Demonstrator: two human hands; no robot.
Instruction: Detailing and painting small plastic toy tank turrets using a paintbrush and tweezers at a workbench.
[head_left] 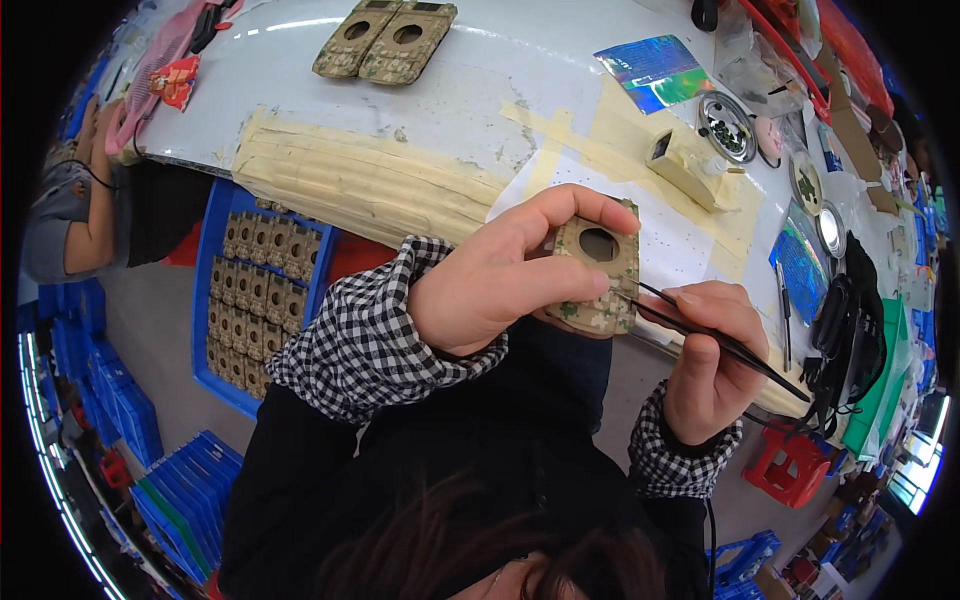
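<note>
My left hand (500, 275) grips a camouflage-patterned toy tank hull (608, 262) by its sides, thumb on its top face below a round hole. The hull is tilted up in front of me, over the table's near edge. In my right hand (715, 350) is a pair of black tweezers (725, 345), its tips at the hull's lower right side. Whether the tips hold anything is too small to tell. Two more tank hulls (385, 40) of the same pattern lie side by side at the far edge of the table.
Masking tape (350, 170) covers the table's near edge. To the right are a cream block-like holder (690, 170), a metal dish of small dark bits (727, 128) and shiny foil sheets (655, 72). A blue crate (212, 375) of hulls stands below left. Another person's arm (90, 205) is at far left.
</note>
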